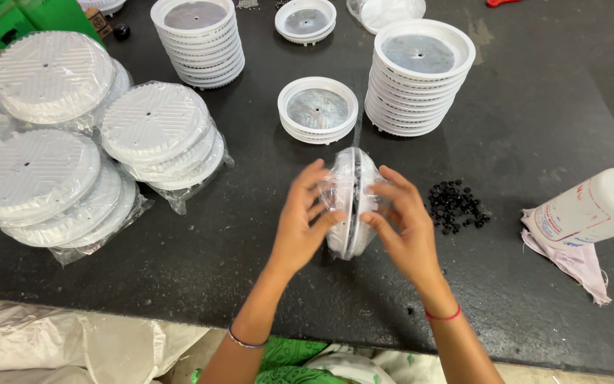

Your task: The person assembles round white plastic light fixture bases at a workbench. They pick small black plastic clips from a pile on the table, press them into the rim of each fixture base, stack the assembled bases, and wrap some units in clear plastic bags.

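You hold a white round disc [350,203] on edge between both hands, above the dark surface [250,235] and near its front edge. Your left hand [301,226] grasps the disc's left face, fingers spread against it and its thin clear wrap. Your right hand [401,224] grasps the opposite face, fingertips pressed near the rim, so the disc stands upright between your two palms. Just right of your right hand lies a small heap of black beads [456,206]. Beyond the disc sits a short stack of white rimmed discs [318,110], with a taller stack [417,75] beside it and another tall stack [198,39] farther left. Bagged piles of white ribbed discs [154,131] crowd the left side. A white bottle [595,208] lies on a pale cloth [577,259] at the right edge.
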`<state>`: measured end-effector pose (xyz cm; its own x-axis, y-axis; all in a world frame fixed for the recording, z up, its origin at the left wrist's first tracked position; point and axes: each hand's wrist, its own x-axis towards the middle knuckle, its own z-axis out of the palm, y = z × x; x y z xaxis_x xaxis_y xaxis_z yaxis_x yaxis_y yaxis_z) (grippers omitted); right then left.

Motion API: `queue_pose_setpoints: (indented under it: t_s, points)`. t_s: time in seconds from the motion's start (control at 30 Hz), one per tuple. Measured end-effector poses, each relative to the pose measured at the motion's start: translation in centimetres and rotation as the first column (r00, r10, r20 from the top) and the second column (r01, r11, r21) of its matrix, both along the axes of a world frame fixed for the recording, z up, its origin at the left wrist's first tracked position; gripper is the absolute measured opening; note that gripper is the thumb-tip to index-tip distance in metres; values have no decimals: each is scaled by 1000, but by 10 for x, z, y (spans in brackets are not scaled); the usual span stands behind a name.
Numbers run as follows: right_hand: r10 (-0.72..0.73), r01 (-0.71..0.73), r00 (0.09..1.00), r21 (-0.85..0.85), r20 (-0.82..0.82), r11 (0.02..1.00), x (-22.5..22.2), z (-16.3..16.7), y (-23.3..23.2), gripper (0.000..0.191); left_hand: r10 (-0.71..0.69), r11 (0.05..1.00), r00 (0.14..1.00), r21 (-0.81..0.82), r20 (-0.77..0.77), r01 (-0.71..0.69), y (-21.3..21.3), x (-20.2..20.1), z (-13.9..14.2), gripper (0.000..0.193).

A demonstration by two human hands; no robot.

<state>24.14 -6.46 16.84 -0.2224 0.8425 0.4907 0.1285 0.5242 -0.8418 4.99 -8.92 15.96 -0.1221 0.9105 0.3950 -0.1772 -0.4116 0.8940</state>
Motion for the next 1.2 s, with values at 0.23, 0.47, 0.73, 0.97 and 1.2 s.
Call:
queue_pose_setpoints:
  t_s: [0.23,0.47,0.73,0.97,1.2]
  points:
    - [-233,171,955,296,186,940,-15,-6,-11,22,348,936,819,213,-457,-279,-6,14,-3,20]
    - [-96,83,988,-106,-121,991,-17,-10,-4,10,628,775,681,389,-376,-499,-5,-2,-5,6]
    - [-11,-160,896,-346,-445,925,-3,-19,12,14,482,863,873,208,-68,-460,10,-25,10,17]
    - [61,-63,996,-15,-65,998,0,1,-7,24,270,958,951,142,-149,-250,5,-6,21,16]
    - [242,-214,969,-305,57,928,10,5,6,10,363,925,832,269,-421,-268,6,30,27,11]
